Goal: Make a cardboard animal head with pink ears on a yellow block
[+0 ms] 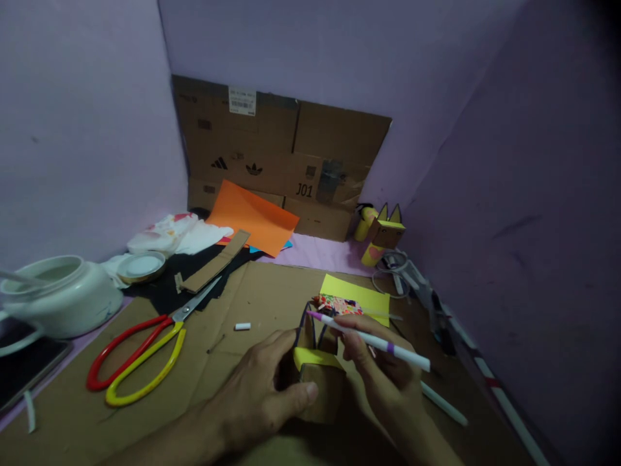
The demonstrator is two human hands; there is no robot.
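Your left hand (pixel 266 382) is closed around the small box (pixel 323 395), thumb on its front and fingers about its left side. The box is on the near part of the cardboard sheet (pixel 218 372), right in front of you, its two pointed ears (pixel 305 335) rising behind a yellow strip (pixel 315 358). That hold likely steadies it while leaving the ears free for the pen.

Your right hand (pixel 383 372) pinches the marker (pixel 371 338) as for writing, its purple tip at the left ear; whether it touches, you cannot tell from here. The grip sits close to the tip, probably for fine control.

The scissors (pixel 177 323) lie towards the sheet's left edge, blades pointing at the far edge, seemingly set aside where your arms do not need to work. The yellow paper (pixel 356 292) lies near the far right corner, beyond the marker, perhaps within easy reach.
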